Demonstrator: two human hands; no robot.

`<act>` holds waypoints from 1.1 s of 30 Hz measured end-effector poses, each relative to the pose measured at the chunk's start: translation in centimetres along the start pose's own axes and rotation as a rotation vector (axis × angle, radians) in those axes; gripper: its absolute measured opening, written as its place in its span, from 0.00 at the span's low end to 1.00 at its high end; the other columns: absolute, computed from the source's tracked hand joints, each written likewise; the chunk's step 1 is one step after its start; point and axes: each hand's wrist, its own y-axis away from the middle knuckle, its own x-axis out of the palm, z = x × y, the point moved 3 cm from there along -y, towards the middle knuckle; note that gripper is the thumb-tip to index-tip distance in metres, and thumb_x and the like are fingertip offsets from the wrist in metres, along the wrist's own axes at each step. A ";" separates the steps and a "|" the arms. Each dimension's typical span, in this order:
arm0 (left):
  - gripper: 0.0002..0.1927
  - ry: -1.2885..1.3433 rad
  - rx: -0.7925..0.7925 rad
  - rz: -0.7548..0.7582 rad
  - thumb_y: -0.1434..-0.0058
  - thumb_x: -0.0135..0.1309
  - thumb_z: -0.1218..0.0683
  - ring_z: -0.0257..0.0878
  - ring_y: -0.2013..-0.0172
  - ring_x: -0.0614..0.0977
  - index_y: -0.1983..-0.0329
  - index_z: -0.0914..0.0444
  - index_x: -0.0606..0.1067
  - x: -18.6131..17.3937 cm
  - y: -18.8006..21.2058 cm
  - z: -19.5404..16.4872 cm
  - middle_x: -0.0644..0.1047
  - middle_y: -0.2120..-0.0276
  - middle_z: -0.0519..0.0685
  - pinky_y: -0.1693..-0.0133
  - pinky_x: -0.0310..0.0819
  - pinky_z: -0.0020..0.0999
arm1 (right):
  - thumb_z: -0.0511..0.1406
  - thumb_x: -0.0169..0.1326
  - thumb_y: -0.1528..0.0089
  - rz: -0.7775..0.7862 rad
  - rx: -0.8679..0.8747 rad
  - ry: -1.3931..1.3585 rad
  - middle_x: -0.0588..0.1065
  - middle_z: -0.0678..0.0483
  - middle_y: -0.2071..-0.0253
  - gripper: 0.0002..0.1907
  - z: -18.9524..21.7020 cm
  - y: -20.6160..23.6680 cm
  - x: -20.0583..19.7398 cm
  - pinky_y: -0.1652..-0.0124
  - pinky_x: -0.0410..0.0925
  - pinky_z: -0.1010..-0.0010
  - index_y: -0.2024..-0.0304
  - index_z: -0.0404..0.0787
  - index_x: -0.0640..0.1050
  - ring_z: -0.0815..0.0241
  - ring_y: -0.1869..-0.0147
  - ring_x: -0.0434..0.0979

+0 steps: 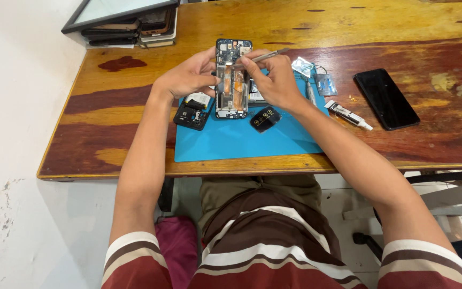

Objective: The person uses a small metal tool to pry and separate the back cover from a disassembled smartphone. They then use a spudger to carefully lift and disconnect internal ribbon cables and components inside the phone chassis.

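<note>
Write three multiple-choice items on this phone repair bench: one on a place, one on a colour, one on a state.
1. Where does the intact black phone lie?
A. on the bare wood right of the mat
B. on the mat
C. on the stack at the far left corner

2. What colour is the work mat?
A. red
B. blue
C. grey

3. In what state is the phone under the hands?
A. sealed
B. back off, insides showing
C. wrapped

Answers:
1 A, it rests on the table past the white tube.
2 B, the mat is plainly blue.
3 B, the left hand steadies it while the right hand works a metal tool inside.
</note>
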 end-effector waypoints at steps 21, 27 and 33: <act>0.39 0.031 0.019 0.018 0.36 0.51 0.64 0.30 0.52 0.80 0.22 0.55 0.54 -0.5 -0.1 0.8 0.77 0.44 0.48 0.56 0.82 0.29 | 0.34 0.56 0.29 -0.009 -0.200 0.094 0.83 0.48 0.56 0.09 0.9 0.1 0.6 0.57 0.73 0.67 0.57 0.36 0.85 0.58 0.56 0.80; 0.40 0.030 -0.005 0.002 0.37 0.51 0.64 0.31 0.53 0.81 0.22 0.55 0.54 -0.4 -0.1 0.7 0.77 0.46 0.50 0.56 0.83 0.29 | 0.36 0.54 0.30 0.014 -0.106 0.000 0.81 0.49 0.57 0.11 0.4 0.3 1.0 0.60 0.73 0.68 0.54 0.36 0.83 0.63 0.58 0.81; 0.39 0.027 0.011 0.020 0.37 0.52 0.64 0.29 0.53 0.81 0.23 0.56 0.55 -0.3 0.0 0.6 0.77 0.44 0.49 0.57 0.83 0.28 | 0.35 0.54 0.28 -0.016 -0.171 0.042 0.83 0.49 0.61 0.10 0.6 0.1 0.4 0.60 0.71 0.67 0.54 0.37 0.85 0.61 0.62 0.80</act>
